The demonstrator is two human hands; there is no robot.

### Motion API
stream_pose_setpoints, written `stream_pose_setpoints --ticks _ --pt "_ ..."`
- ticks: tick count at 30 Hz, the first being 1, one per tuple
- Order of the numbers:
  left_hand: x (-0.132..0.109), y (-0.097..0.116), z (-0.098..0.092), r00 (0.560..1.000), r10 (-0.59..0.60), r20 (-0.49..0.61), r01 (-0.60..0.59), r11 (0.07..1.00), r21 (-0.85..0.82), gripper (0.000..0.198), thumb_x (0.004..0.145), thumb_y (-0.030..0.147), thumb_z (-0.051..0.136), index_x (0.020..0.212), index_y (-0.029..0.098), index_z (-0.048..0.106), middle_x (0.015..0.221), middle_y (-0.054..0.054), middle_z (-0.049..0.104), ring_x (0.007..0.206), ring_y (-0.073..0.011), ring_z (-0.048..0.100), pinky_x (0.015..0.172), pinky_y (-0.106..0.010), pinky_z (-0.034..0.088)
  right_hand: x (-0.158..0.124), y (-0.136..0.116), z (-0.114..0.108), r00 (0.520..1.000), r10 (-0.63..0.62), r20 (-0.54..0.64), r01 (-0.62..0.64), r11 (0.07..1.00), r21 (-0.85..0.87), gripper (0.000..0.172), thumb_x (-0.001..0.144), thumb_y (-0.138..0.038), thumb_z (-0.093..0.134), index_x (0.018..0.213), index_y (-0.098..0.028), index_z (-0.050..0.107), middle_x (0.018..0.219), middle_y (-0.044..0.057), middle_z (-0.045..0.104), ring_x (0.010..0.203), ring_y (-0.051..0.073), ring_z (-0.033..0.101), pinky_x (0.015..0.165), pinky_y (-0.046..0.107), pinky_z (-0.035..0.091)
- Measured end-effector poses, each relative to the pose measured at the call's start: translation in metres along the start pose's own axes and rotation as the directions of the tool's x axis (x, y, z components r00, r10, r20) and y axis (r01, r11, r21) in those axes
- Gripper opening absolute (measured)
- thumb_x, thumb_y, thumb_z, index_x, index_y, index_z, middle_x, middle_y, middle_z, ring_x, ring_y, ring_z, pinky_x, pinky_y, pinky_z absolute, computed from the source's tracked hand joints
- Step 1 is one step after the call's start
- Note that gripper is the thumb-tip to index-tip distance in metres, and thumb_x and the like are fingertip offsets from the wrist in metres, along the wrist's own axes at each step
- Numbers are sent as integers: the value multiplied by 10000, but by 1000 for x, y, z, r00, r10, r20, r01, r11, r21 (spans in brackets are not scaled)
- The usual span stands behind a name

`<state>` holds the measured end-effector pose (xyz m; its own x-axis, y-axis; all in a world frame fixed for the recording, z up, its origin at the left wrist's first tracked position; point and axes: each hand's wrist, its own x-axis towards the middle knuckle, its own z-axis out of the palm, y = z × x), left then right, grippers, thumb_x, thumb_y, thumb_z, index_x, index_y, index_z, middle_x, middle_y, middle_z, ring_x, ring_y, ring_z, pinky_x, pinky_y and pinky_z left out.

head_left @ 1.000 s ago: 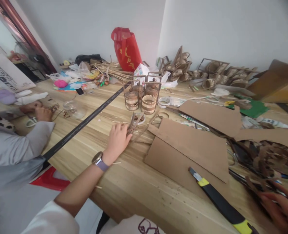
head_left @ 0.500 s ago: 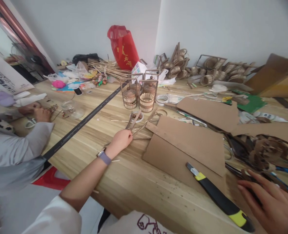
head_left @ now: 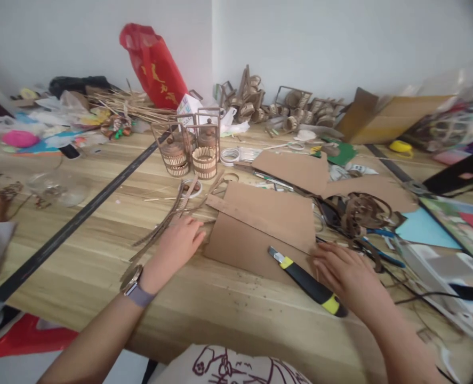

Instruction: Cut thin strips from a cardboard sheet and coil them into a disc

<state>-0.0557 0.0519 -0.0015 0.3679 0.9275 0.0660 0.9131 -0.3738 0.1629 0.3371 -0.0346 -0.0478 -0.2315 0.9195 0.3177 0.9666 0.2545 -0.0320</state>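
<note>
Left hand (head_left: 178,246) lies on the bench (head_left: 236,314), fingertips hidden over cardboard strips (head_left: 168,221) (pinching or not, I cannot tell); right hand (head_left: 348,273), fingers spread flat, beside the utility knife (head_left: 306,281), whose blade end overlaps the cardboard sheet (head_left: 252,240)

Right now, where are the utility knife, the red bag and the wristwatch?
utility knife (head_left: 306,281), head view, black handle
red bag (head_left: 156,69), head view, printed front
wristwatch (head_left: 131,278), head view, its case

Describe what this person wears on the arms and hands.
Both forearms are bare, with no sleeves showing. The left wrist carries a watch with a round metal case and a lilac strap. The left hand and right hand are ungloved.
</note>
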Motion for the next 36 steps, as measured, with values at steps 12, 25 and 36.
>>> stream_pose_setpoints --ticks 12,25,36 --pt "-7 21 35 993 60 105 -53 996 -67 300 901 189 604 1192 120 630 1176 -154 670 1071 -276 649 947 -403 506 -8 -49 -17 955 139 261 -176 976 127 293 853 -401 660 1090 -229 680 1196 113 667 1085 294 637 932 460 528" --pt "-29 38 18 931 -131 342 165 983 -73 353 934 213 556 1267 105 597 1290 -186 623 1187 -296 613 1026 -435 466 -13 -60 -22 931 135 338 -232 936 265 325 857 -223 590 1176 -227 654 1328 130 598 1284 293 526 1054 491 474" --pt "-43 40 32 943 -105 316 124 991 -40 511 861 155 605 1369 142 552 1434 -198 530 1336 -327 512 1109 -477 418 -18 -51 -16 941 116 317 -187 961 203 350 870 -322 572 1197 -265 683 1382 121 601 1268 300 572 993 464 539"
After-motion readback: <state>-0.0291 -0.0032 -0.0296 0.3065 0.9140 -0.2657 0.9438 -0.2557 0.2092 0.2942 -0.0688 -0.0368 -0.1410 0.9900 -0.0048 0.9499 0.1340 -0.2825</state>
